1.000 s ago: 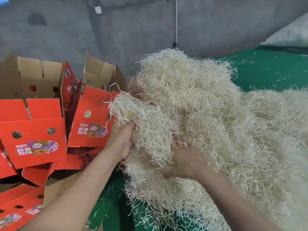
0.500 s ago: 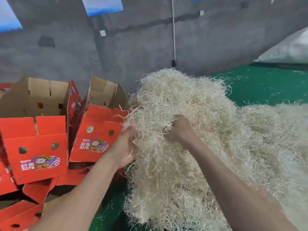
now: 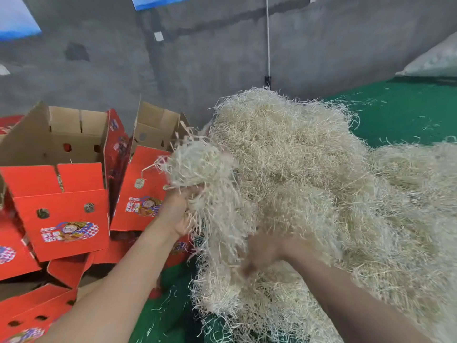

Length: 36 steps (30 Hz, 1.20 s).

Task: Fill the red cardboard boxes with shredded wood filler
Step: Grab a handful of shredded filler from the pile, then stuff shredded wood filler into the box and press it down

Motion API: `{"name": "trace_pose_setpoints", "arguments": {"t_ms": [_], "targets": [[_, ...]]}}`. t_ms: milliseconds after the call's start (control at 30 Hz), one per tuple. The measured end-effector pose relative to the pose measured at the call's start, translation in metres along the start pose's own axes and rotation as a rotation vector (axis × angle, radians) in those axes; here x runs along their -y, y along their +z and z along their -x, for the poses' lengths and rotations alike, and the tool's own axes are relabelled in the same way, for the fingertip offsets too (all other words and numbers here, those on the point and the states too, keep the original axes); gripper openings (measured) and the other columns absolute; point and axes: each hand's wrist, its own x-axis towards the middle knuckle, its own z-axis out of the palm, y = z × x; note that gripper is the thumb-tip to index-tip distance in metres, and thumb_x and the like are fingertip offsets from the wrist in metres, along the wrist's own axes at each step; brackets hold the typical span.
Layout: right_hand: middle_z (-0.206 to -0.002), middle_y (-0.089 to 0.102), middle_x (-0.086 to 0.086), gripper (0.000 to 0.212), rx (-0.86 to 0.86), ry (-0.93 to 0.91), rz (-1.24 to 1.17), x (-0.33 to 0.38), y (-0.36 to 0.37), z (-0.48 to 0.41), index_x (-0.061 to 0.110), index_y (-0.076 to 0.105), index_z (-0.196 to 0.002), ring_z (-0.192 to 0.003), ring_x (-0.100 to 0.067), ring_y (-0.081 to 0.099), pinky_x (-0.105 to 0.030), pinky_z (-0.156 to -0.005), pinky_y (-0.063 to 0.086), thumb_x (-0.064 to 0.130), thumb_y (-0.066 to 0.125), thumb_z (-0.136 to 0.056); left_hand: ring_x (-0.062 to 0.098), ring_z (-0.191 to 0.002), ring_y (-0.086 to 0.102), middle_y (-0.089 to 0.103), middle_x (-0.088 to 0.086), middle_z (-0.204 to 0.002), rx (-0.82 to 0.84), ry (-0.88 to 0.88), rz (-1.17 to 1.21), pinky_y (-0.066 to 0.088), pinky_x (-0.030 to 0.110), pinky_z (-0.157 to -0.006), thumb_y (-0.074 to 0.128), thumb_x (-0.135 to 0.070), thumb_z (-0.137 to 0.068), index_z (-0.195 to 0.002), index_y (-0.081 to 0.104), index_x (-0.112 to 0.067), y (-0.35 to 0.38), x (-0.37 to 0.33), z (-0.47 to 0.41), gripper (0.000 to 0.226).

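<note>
Right hand (image 3: 267,251) has dropped low into the wood filler pile (image 3: 309,181), its grip too blurred to tell. Left hand (image 3: 179,211) closes its fingers round a tuft (image 3: 197,162), whose tangled strands could spill short of the red boxes (image 3: 61,214).

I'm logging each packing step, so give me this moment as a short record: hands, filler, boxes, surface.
left hand: grips a clump of shredded wood filler, held up beside the boxes
right hand: blurred, at the near side of the pile; grip unclear
filler pile: large heap on the green surface
red cardboard boxes: left of the pile, top flaps open, contents hidden
</note>
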Motion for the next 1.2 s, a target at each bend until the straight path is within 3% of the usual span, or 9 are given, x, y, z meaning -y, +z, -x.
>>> {"name": "trace_pose_setpoints", "arguments": {"t_ms": [67, 200, 300, 433, 667, 767, 933, 1033, 1200], "targets": [[-0.072, 0.050, 0.008, 0.020, -0.055, 0.037, 0.072, -0.006, 0.020, -0.008, 0.016, 0.051, -0.072, -0.076, -0.012, 0.055, -0.015, -0.069, 0.045, 0.023, 0.059, -0.088, 0.007, -0.035, 0.055, 0.060, -0.003, -0.045, -0.017, 0.014, 0.128, 0.040, 0.012, -0.032, 0.043, -0.006, -0.093, -0.080, 0.053, -0.011, -0.003, -0.011, -0.005, 0.017], [-0.144, 0.033, -0.006, 0.055, -0.277, -0.024, 0.128, -0.010, 0.010, -0.005, 0.009, 0.046, -0.127, -0.131, -0.027, 0.035, -0.042, -0.108, 0.031, 0.038, 0.062, -0.083, 0.015, -0.062, 0.057, 0.060, 0.004, -0.074, -0.007, 0.008, 0.131, 0.048, 0.026, -0.057, 0.046, -0.009, -0.091, -0.097, 0.056, -0.008, -0.003, -0.017, -0.011, 0.012], [-0.150, 0.014, 0.006, 0.077, -0.356, -0.141, -0.151, 0.010, -0.002, -0.002, 0.017, 0.032, -0.137, -0.137, -0.021, 0.017, -0.038, -0.109, 0.010, 0.042, 0.068, -0.074, 0.016, -0.058, 0.057, 0.059, 0.004, -0.074, 0.062, -0.031, 0.144, 0.046, 0.024, -0.049, 0.046, -0.018, -0.091, -0.093, 0.058, -0.011, 0.007, -0.016, -0.011, 0.014], [-0.091, 0.054, 0.003, 0.016, -0.422, -0.069, -0.098, 0.005, 0.004, -0.007, 0.001, 0.056, -0.100, -0.073, -0.009, 0.052, -0.020, -0.078, 0.048, 0.014, 0.051, -0.091, 0.014, -0.058, 0.064, 0.065, 0.003, -0.070, 0.144, 0.030, 0.241, 0.054, 0.027, -0.059, 0.047, -0.013, -0.090, -0.080, 0.061, -0.013, 0.016, -0.031, -0.007, 0.017], [-0.099, 0.050, 0.009, 0.021, -0.895, -0.195, -0.417, 0.017, -0.053, 0.026, -0.003, 0.060, -0.093, -0.068, -0.006, 0.051, -0.021, -0.067, 0.049, -0.011, 0.041, -0.087, 0.005, -0.094, 0.059, 0.065, -0.010, -0.095, 0.688, 0.276, -1.170, 0.044, 0.012, -0.082, 0.067, 0.005, -0.076, -0.099, 0.067, -0.022, 0.001, -0.005, -0.001, 0.035], [-0.087, 0.059, 0.004, 0.031, -0.919, -0.279, -0.534, 0.022, -0.060, 0.034, 0.011, 0.062, -0.093, -0.067, -0.014, 0.055, -0.022, -0.056, 0.046, -0.013, 0.047, -0.081, 0.020, -0.107, 0.056, 0.059, 0.008, -0.117, 0.460, 0.251, -1.466, 0.041, 0.019, -0.083, 0.061, -0.009, -0.087, -0.121, 0.056, -0.002, 0.008, 0.001, -0.006, 0.035], [-0.102, 0.047, 0.006, 0.050, -0.469, -0.311, -0.757, -0.009, -0.035, 0.026, 0.022, 0.040, -0.122, -0.095, -0.013, 0.049, -0.022, -0.080, 0.051, -0.003, 0.053, -0.080, 0.007, -0.043, 0.053, 0.055, 0.007, -0.061, 0.228, 0.056, -0.497, 0.040, 0.023, -0.052, 0.038, 0.011, -0.089, -0.054, 0.062, -0.008, 0.009, -0.011, -0.010, 0.046], [-0.090, 0.051, -0.004, 0.009, -0.423, -0.179, -0.356, -0.020, -0.010, 0.006, 0.013, 0.048, -0.091, -0.077, -0.008, 0.046, -0.015, -0.065, 0.044, 0.011, 0.053, -0.085, 0.004, -0.026, 0.048, 0.052, -0.001, -0.034, 0.110, -0.041, -0.129, 0.040, 0.015, -0.033, 0.032, -0.001, -0.095, -0.040, 0.059, -0.013, 0.011, -0.011, -0.011, 0.062], [-0.078, 0.052, 0.002, 0.022, -0.458, -0.025, -0.135, -0.045, 0.018, -0.010, 0.018, 0.041, -0.071, -0.069, -0.010, 0.049, -0.025, -0.070, 0.052, 0.021, 0.053, -0.090, 0.007, -0.026, 0.050, 0.050, -0.004, -0.030, -0.045, 0.009, 0.094, 0.045, 0.014, -0.038, 0.039, -0.013, -0.096, -0.040, 0.057, -0.012, 0.023, 0.003, -0.007, 0.059]]}}
